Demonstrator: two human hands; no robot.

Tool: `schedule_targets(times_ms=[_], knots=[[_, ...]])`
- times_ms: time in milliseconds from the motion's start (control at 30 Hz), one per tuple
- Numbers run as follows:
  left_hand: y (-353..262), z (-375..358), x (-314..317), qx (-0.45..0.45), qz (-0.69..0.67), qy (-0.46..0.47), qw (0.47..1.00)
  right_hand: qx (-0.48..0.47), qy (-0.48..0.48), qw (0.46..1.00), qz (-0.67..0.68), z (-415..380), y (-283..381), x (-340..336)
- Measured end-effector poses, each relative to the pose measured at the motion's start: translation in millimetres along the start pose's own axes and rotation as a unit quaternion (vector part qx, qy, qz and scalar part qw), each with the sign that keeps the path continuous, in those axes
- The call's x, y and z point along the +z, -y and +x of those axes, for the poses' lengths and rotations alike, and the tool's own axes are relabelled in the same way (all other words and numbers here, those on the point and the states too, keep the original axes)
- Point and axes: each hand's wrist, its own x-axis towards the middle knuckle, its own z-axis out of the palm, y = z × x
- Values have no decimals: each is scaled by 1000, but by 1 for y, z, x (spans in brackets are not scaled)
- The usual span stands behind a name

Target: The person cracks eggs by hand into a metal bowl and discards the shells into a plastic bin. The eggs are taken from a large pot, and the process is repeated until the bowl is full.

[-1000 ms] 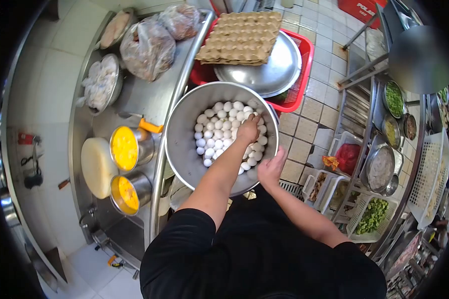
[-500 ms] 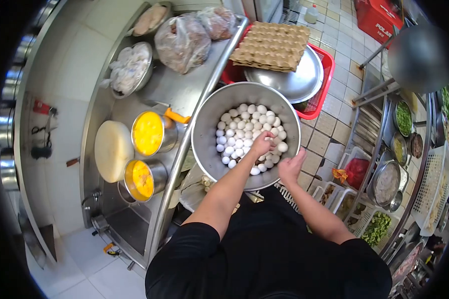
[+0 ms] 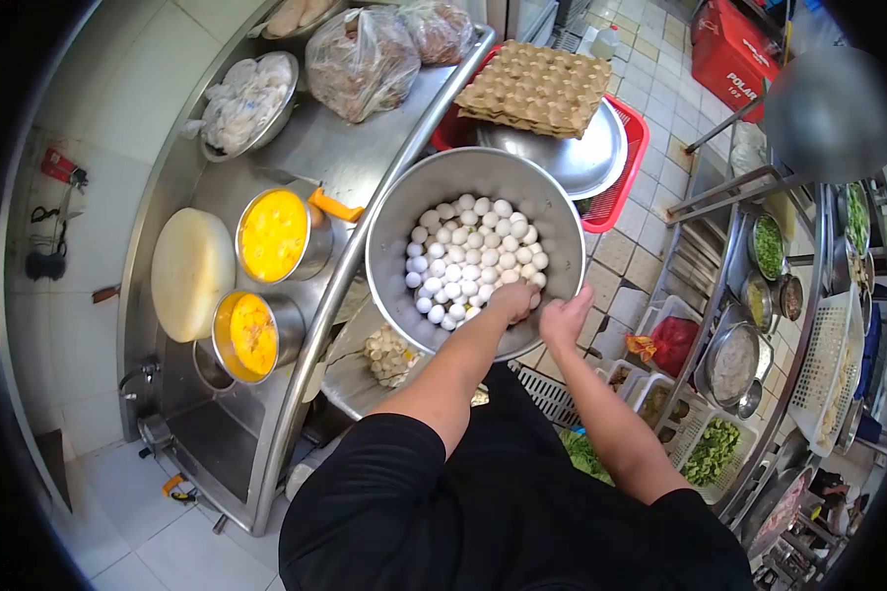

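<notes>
A large steel pot [image 3: 473, 169] stands before me, its lower part filled with many white eggs [image 3: 463, 258]. My left hand [image 3: 513, 302] reaches down into the pot at its near right side, among the eggs. Its fingers curl downward, and their tips and anything in them are hidden. At the pot's right rim is my right hand [image 3: 566, 320], thumb up, its fingers closed over the edge.
Left, a steel counter [image 3: 340, 158] holds two pots of yellow egg [image 3: 273, 236], a round board [image 3: 193, 276], an orange-handled tool [image 3: 336, 205] and bagged food [image 3: 363, 64]. Egg trays [image 3: 534, 89] lie on a lid [image 3: 562, 167] over a red basket [image 3: 633, 167]. Shelves [image 3: 695, 286] stand right.
My left hand has moved down and nearer me, deeper into the eggs. My right hand has shifted slightly left and up against the rim. The whole view has shifted a little.
</notes>
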Motion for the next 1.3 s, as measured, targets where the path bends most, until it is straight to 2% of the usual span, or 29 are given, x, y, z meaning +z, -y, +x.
schedule_targets(times_ms=[33,200,267,300,333,367,433,500,533,600,633,667,700,733,767,800,833,867,900,933,967,1033,1100,1167,1233,1267,1300], knots=[[-8,4,0,9,51,38,998,-4,-6,1000,-2,1,4,-1],[-18,14,11,-3,28,7,1000,-9,-2,1000,-4,-1,-4,1],[-15,2,3,-20,-28,0,999,-6,11,1000,-2,0,-8,1],[-3,11,16,-16,-60,-35,997,-8,21,1000,7,2,-9,2],[0,7,8,-23,-90,-17,996,0,21,1000,0,1,-8,3],[8,4,12,-15,-174,-79,982,6,16,1000,-8,3,-5,2],[22,-17,2,82,-148,-211,963,2,29,1000,1,8,-2,-2],[14,-88,-52,11,-410,-159,898,2,42,999,5,6,-3,-3],[20,-116,-62,15,-481,-181,858,-10,26,1000,-7,6,-2,-2],[44,-181,-90,-51,-443,-172,879,-30,15,999,-11,10,-2,0],[65,-211,-92,-36,-457,-174,871,-22,10,999,-25,10,-2,0],[80,-245,-98,-11,-414,-236,879,-14,4,999,-40,12,-3,1],[111,-269,-92,-32,-438,-241,865,-19,10,999,-36,14,-3,2],[103,-320,-116,-89,-438,-271,852,-29,2,998,-52,16,-5,3],[144,-337,-98,-45,-336,-402,851,-40,-7,997,-70,16,-6,2],[146,-371,-105,-115,-385,-437,805,-43,-2,997,-69,19,-6,2],[158,-396,-105,-111,-405,-488,765,-29,7,996,-85,21,-6,1],[152,-424,-112,-164,-331,-539,757,-12,16,995,-101,21,-5,0],[154,-440,-110,-166,-333,-539,756,-13,18,995,-102,20,-5,0],[156,-453,-108,-171,-153,-615,755,-18,7,994,-105,20,-3,1],[158,-462,-104,-169,32,-667,725,-22,-4,994,-107,20,0,0],[181,-452,-73,-197,11,-681,706,7,18,995,-101,26,1,-1],[205,-441,-43,-227,15,-611,758,-2,-5,992,-126,26,-1,0],[211,-442,-45,-221,13,-634,741,5,-1,991,-131,21,6,0],[209,-446,-54,-154,-1,-726,670,13,3,989,-147,16,17,-12],[204,-448,-65,-114,-67,-744,655,14,4,989,-146,11,27,-15],[216,-443,-69,-113,-66,-745,654,12,4,990,-140,10,35,-14]])
